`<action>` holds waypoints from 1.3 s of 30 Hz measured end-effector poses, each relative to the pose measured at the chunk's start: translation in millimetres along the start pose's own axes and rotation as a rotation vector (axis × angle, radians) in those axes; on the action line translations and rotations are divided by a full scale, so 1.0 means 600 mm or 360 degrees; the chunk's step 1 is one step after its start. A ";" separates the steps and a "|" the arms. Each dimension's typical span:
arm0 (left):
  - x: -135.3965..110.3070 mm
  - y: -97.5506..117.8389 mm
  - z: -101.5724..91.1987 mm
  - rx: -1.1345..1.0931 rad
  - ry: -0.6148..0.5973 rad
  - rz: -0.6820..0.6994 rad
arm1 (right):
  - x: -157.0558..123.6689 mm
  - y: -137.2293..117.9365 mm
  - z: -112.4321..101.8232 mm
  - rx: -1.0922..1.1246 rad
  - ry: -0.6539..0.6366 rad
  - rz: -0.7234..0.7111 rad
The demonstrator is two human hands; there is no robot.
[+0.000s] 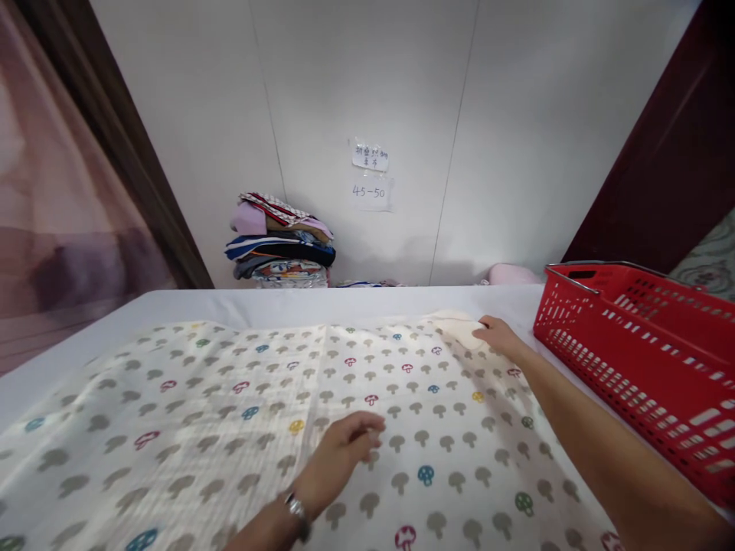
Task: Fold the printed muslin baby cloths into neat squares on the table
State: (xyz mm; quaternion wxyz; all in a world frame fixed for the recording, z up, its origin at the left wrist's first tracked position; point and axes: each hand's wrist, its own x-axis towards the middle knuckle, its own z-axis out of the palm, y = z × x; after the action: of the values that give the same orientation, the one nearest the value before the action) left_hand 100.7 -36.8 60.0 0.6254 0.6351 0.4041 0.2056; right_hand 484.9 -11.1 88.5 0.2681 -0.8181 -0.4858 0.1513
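A large cream muslin blanket printed with grey and coloured mushrooms lies spread over the table, with fine wrinkles on its left half. At its far right corner, my right hand pinches the edge, where a plain pale patch of the cloth is turned up. My left hand, with a silver watch at the wrist, is over the middle of the blanket. Its fingers are loosely bent, the thumb stands a little apart, and nothing shows in them. Whether it touches the fabric is hard to tell.
A red plastic basket with a metal handle stands at the table's right edge. Beyond the white table is a stack of folded clothes by the wall. Handwritten paper signs hang there. Pink curtains drape at left.
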 end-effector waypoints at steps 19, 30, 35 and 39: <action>-0.013 -0.018 0.109 -0.1083 0.0212 -0.0383 | -0.268 -0.118 0.116 0.1297 -0.0817 -0.0030; -0.067 0.010 0.081 -0.0745 0.0322 -0.0130 | -0.320 -0.148 0.034 -0.0010 0.0260 -0.1007; -0.081 -0.002 0.079 -0.0681 0.0326 -0.0135 | -0.371 -0.173 0.129 -0.0042 -0.0310 -0.1238; -0.086 -0.012 0.080 -0.0700 0.0345 -0.0153 | -0.380 -0.177 0.146 0.0112 -0.0325 -0.1212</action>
State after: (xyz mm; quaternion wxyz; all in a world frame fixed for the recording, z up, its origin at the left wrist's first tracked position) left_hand 105.0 -107.4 59.6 0.7106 0.4380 0.4442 0.3253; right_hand 254.7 -144.5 77.0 0.2831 -0.5504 -0.7732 0.1382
